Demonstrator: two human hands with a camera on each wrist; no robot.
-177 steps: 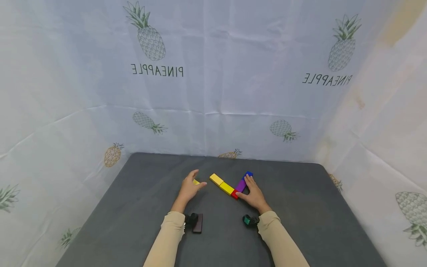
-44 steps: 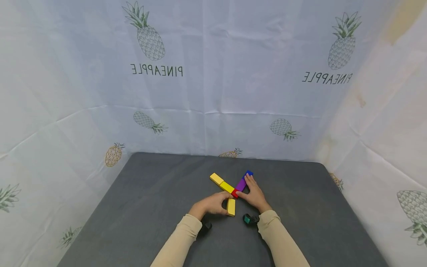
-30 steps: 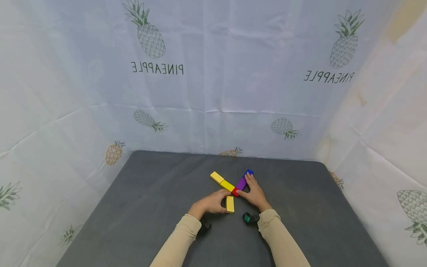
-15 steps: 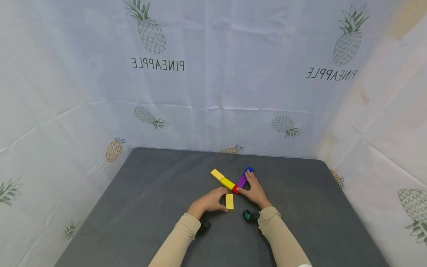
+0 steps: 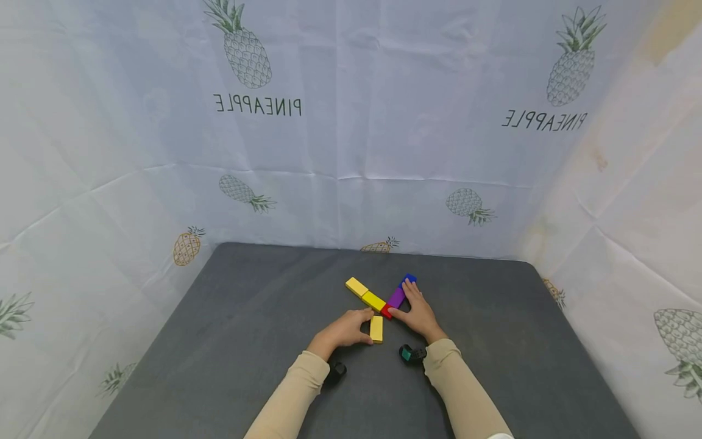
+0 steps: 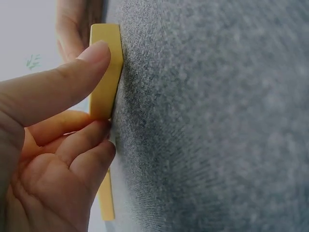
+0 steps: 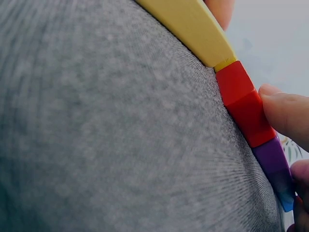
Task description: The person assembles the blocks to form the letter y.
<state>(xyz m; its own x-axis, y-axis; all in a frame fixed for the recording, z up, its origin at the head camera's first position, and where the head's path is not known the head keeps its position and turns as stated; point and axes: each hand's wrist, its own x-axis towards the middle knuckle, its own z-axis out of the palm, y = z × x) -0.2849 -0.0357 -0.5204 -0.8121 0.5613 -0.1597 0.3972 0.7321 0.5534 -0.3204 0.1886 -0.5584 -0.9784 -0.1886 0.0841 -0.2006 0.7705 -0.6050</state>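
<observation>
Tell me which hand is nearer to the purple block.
Right. The right hand lies beside the purple block, its thumb at the red block. The left hand is farther off, holding the pale yellow block closest to the person.

I wear long beige sleeves down to both wrists, the left sleeve (image 5: pixel 290 397) toward seven o'clock, the right sleeve (image 5: pixel 462 390) toward five. A small black camera (image 5: pixel 338 370) is worn below my left hand (image 5: pixel 341 330), at about four o'clock from the creased left cuff (image 5: pixel 314 367). Below my right hand (image 5: pixel 421 317), a second black camera (image 5: pixel 414 355) shows a green patch (image 5: pixel 406 354), at nine o'clock from the right cuff (image 5: pixel 441 349). My left thumbnail (image 6: pixel 95 51), seen in close-up, is short.
</observation>
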